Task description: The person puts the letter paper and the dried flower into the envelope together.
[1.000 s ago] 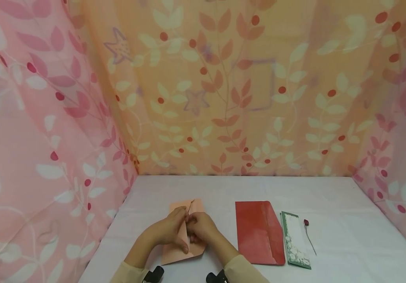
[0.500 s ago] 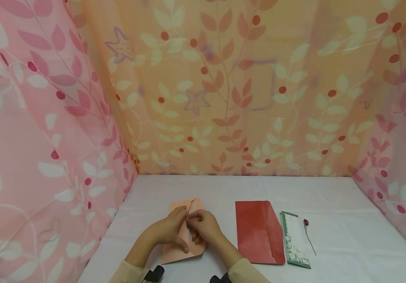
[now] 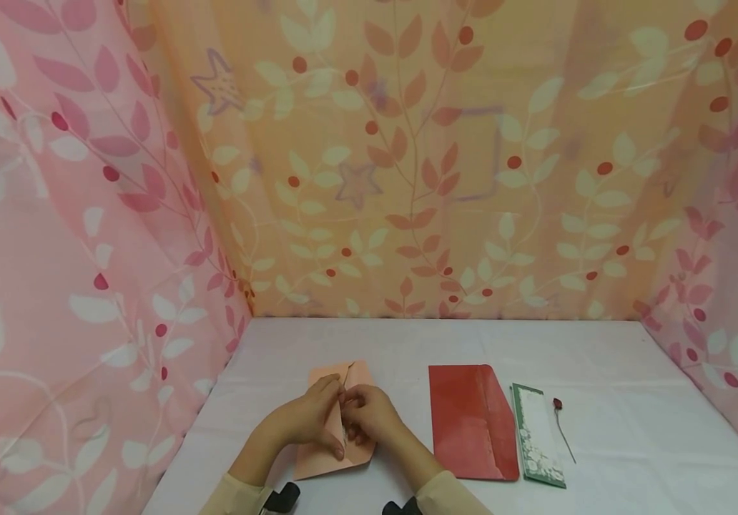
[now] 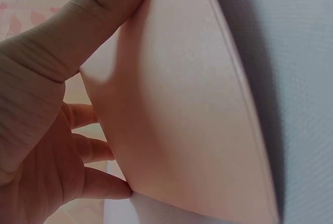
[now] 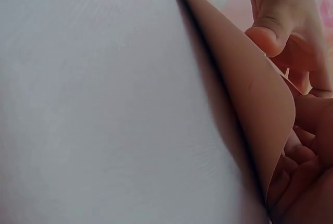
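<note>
While both hands meet over it, the pink envelope (image 3: pixel 333 429) lies low and left of centre in the head view, on the white table (image 3: pixel 633 443). The left hand (image 3: pixel 301 422) grips the envelope's left half: its thumb runs down across the paper and its fingers are curled under the lifted edge. From the left wrist, that thumb (image 4: pixel 88 21) presses on the top of the bowed pink sheet (image 4: pixel 177 109) in the upper left of the frame, and three fingertips (image 4: pixel 99 187) show tucked beneath the sheet at lower left. The right hand (image 3: pixel 369 415) touches the left hand at the envelope's middle, its fingers curled onto the right half. From the right wrist, the paper (image 5: pixel 250 88) arches up off the table (image 5: pixel 93 104); a fingertip (image 5: pixel 268 34) rests on its upper side near the top right of the frame, and more curled fingers (image 5: pixel 296 161) sit under the edge at lower right, so the hand pinches the paper between them.

Right of the hands and apart from them, a red envelope (image 3: pixel 472 422) lies flat at the lower centre. Just beside its right edge lies a green-bordered card (image 3: pixel 538 445), and just right of that a small stemmed flower (image 3: pixel 562 429). Leaf-printed curtains (image 3: pixel 407 164) fill the upper frame and both sides.
</note>
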`<state>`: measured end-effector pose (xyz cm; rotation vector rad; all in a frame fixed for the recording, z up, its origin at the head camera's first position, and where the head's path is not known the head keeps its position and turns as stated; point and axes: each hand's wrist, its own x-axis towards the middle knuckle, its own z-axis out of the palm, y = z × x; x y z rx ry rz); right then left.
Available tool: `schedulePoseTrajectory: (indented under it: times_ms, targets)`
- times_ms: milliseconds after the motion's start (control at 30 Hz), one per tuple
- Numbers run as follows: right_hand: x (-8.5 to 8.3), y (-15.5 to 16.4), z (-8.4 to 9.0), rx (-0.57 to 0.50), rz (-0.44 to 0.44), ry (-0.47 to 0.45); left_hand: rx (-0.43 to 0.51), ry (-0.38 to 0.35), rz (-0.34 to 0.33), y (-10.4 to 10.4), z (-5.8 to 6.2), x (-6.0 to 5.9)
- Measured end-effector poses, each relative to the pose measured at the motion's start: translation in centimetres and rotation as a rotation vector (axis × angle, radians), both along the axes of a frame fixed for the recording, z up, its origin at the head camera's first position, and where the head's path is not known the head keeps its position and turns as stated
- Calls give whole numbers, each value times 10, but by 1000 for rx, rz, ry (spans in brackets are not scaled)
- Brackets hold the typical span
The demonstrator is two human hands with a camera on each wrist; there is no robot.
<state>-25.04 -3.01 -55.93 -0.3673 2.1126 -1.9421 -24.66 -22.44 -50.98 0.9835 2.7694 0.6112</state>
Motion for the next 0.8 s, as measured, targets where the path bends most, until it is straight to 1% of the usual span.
schedulePoseTrajectory:
  times_ms: [167, 333, 433, 500, 633, 733, 800]
  targets:
    - [-1, -1, 4, 54, 72, 5, 6, -18, 5, 0, 0, 0]
    - [-2, 0, 6, 85, 101, -7, 9, -17, -2, 0, -2, 0]
    - [-1, 2, 6, 59, 101, -21, 13, 3, -29, 1, -3, 0]
    - [-1, 5, 6, 32, 102, -31, 12, 10, -34, 1, -3, 0]
    - [0, 9, 6, -30, 105, -49, 7, 5, -15, 0, -2, 0]
    - [0, 12, 7, -44, 105, -50, 4, 6, -10, 0, -1, 0]
    - [1, 15, 8, -35, 95, -53, 1, 3, -6, 0, -1, 0]
